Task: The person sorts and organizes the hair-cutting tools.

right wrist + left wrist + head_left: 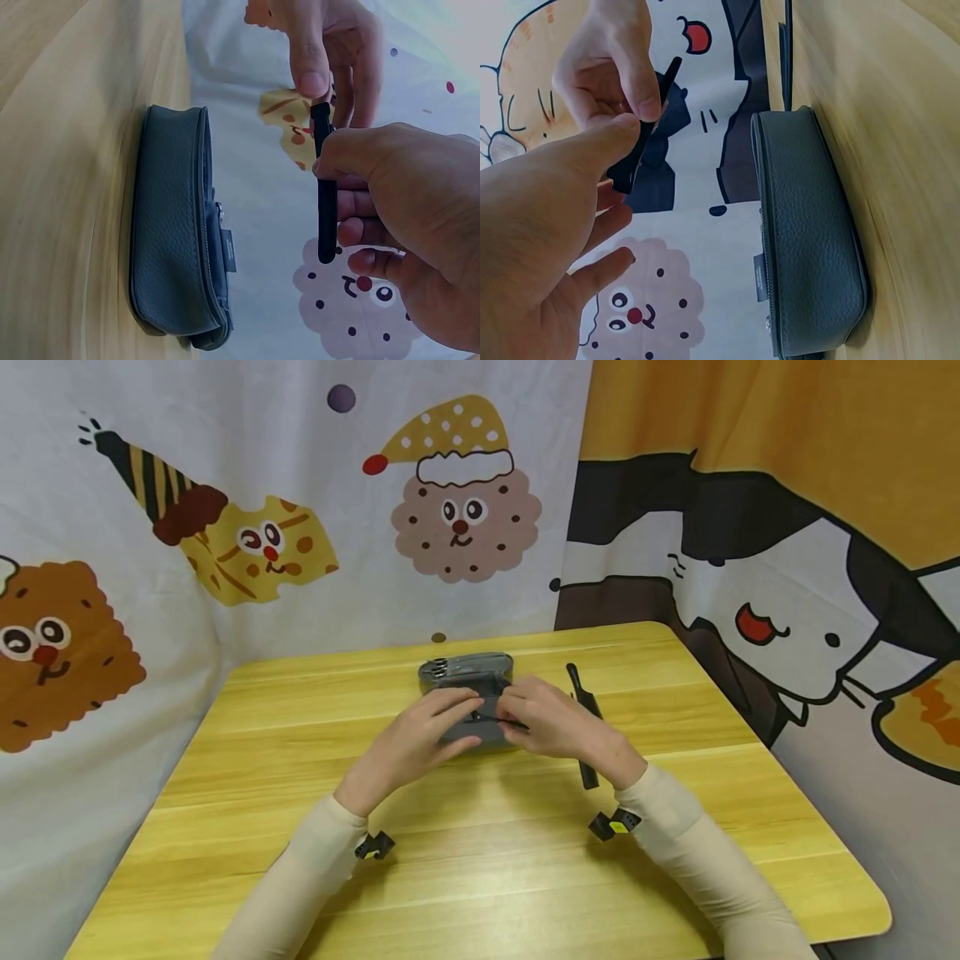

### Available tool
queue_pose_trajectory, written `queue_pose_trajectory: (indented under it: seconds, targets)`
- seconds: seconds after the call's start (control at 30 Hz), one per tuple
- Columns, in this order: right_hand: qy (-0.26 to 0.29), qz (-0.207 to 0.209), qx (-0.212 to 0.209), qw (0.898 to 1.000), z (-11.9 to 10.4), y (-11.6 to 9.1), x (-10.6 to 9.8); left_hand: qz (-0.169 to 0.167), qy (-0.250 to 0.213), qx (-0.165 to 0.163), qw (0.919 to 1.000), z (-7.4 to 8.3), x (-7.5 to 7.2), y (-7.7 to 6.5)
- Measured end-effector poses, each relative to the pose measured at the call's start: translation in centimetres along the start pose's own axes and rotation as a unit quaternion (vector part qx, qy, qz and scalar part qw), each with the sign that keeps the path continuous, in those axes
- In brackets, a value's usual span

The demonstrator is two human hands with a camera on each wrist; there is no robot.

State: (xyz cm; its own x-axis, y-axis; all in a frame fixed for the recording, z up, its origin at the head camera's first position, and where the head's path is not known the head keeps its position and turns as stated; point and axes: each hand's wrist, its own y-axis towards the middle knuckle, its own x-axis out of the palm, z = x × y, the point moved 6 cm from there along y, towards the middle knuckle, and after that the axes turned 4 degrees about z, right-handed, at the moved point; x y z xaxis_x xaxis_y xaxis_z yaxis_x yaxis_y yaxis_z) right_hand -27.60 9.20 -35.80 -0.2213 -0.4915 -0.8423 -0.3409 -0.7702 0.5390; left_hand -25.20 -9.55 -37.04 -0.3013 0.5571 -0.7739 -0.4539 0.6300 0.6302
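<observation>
My right hand pinches a slim black tool between thumb and forefinger, its other fingers curled. The tool has a narrow, rounded handle and a wider flat end; its exact kind does not show. My left hand is at the tool's other end, thumb and fingers apart on either side of it, the thumb tip right at the black edge. Below and beyond both hands, a dark grey leather-look zip case lies with its top unzipped, a small label at the opening.
A black comb with a thin handle lies on the wooden table to the right of the case, partly behind my right wrist. Curtains with cartoon prints hang behind the far edge and along the right side.
</observation>
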Motion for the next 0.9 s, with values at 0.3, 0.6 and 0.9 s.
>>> queue_pose_trajectory:
  seconds: [0.3,0.6,0.9]
  targets:
    - [-0.007,-0.018,0.006,1.000,-0.26,0.06,0.34,-0.011,0.005,0.000,0.9999,0.20,0.28,-0.03]
    - [-0.013,-0.022,-0.002,1.000,-0.64,0.09,0.39,-0.019,0.004,0.005,0.9998,0.39,0.35,0.04]
    - [-0.004,-0.019,-0.006,1.000,-0.74,0.15,0.44,-0.009,0.001,0.011,0.9999,0.44,0.25,0.06]
